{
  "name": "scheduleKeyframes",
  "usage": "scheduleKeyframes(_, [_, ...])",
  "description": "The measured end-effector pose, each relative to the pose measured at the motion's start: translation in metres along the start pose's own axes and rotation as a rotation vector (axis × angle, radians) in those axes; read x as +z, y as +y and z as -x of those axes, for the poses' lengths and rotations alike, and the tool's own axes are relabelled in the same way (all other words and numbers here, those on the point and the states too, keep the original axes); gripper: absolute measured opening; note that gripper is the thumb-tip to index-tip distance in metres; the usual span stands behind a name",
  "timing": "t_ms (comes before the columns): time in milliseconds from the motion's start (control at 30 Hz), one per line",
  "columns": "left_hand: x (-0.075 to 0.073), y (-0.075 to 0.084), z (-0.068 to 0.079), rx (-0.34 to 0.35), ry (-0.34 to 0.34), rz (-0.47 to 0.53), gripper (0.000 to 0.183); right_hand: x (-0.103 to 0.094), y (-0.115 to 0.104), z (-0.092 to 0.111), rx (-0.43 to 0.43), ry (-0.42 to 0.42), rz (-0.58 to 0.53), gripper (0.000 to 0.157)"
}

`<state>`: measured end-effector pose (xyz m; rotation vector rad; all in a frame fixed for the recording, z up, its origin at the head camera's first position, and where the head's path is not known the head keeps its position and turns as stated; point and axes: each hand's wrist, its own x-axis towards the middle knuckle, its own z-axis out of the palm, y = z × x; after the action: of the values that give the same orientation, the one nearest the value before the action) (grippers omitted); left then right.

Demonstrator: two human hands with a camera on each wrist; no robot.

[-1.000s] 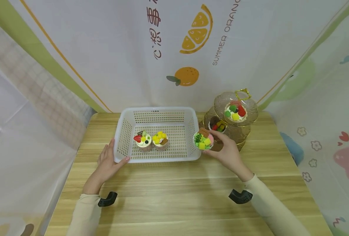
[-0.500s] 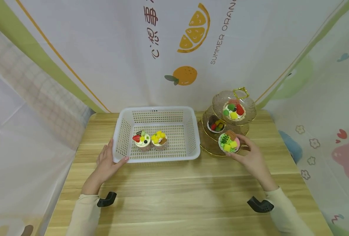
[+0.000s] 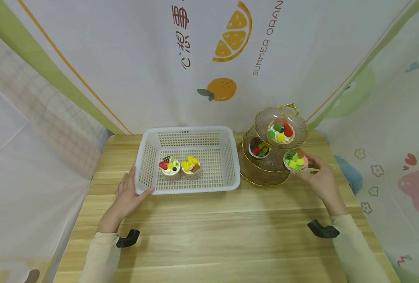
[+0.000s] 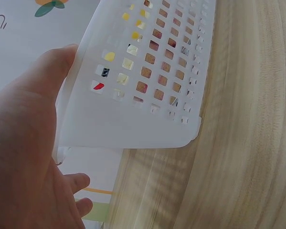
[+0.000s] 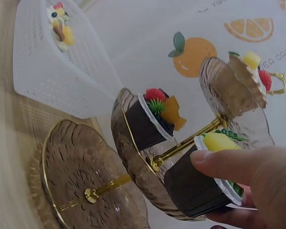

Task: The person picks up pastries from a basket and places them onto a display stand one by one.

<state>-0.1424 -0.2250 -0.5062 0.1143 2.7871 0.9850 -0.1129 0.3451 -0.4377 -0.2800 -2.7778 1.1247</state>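
My right hand pinches a cupcake with green, yellow and pink toppings between thumb and fingers. Its dark cup overlaps the middle tier of the three-tier stand in the right wrist view. Another dark-cupped cupcake sits on that tier, and a fruit-topped tart occupies the top one. At the left, my left hand holds the front left corner of the white basket, thumb over its rim. Two cupcakes, one strawberry-topped and one yellow-topped, stand inside.
Everything stands on a wooden table, the basket left of the stand near the back edge. Behind hangs a white printed cloth. A gold handle rises above the stand's top tier.
My right hand has carried the cupcake rightward from the basket's right rim, past the stand's front, to the right side of the middle tier. The left hand has stayed at the basket corner.
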Motion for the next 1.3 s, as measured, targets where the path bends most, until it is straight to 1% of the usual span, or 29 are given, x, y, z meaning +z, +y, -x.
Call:
scheduleKeyframes(133, [0.000,0.000,0.000,0.000,-0.005,0.002,0.108,0.001,0.000,-0.010,-0.005,0.007,0.002,0.078])
scheduleKeyframes(333, [0.000,-0.002,-0.001,-0.001,0.002,0.001,0.109,0.005,-0.003,-0.025,0.017,-0.020,-0.026,0.083])
scheduleKeyframes(467, [-0.001,-0.001,0.000,-0.003,0.002,-0.001,0.109,0.009,-0.002,-0.033,0.020,-0.002,-0.045,0.082])
scheduleKeyframes(533, [-0.001,-0.001,-0.001,-0.002,0.003,-0.002,0.109,0.013,-0.001,-0.038,0.021,0.012,-0.047,0.079])
scheduleKeyframes(700, [0.000,-0.002,-0.001,-0.001,0.007,-0.008,0.109,0.021,0.002,-0.047,0.014,0.039,-0.056,0.064])
scheduleKeyframes(800, [0.000,-0.003,-0.001,0.000,0.007,-0.012,0.109,0.024,0.004,-0.051,0.019,0.039,-0.072,0.062])
scheduleKeyframes(900, [0.001,-0.003,-0.001,0.001,0.007,-0.013,0.109,0.026,0.005,-0.054,0.025,0.036,-0.077,0.065])
scheduleKeyframes(1033, [0.001,-0.003,-0.001,0.000,0.009,-0.012,0.109,0.028,0.007,-0.056,0.028,0.033,-0.059,0.068])
scheduleKeyframes(1300, [0.000,-0.002,-0.001,-0.001,0.005,-0.014,0.109,0.032,0.006,-0.058,0.002,0.040,-0.028,0.066])
